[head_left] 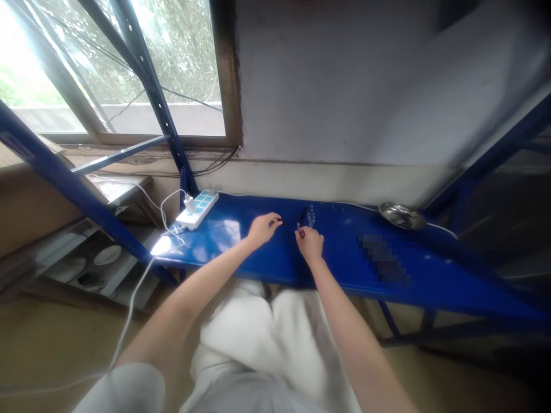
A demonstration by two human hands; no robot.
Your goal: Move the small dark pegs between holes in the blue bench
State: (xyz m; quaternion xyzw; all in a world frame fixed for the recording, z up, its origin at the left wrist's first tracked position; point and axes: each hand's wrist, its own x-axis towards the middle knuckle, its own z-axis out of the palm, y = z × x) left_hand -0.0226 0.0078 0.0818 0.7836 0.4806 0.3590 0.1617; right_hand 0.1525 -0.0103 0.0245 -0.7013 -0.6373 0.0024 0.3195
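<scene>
My left hand [262,229] is pinched above the blue shelf surface [267,267], with a small dark piece [280,221] at its fingertips. A short gap to the right, my right hand [310,244] has thumb and finger closed on a small pale, see-through piece [298,226]. Both pieces are too small to name exactly. Just beyond the right hand lie a clear plastic strip with round bumps [311,215] and a thin dark object [303,215].
At the left end sits a white power strip [198,209] with a plugged-in charger [189,203] and white cable. A shiny metal bowl [401,215] stands at the back right. A blurred-out dark rectangle [383,259] lies nearer. Blue rack posts [161,112] rise beside the window.
</scene>
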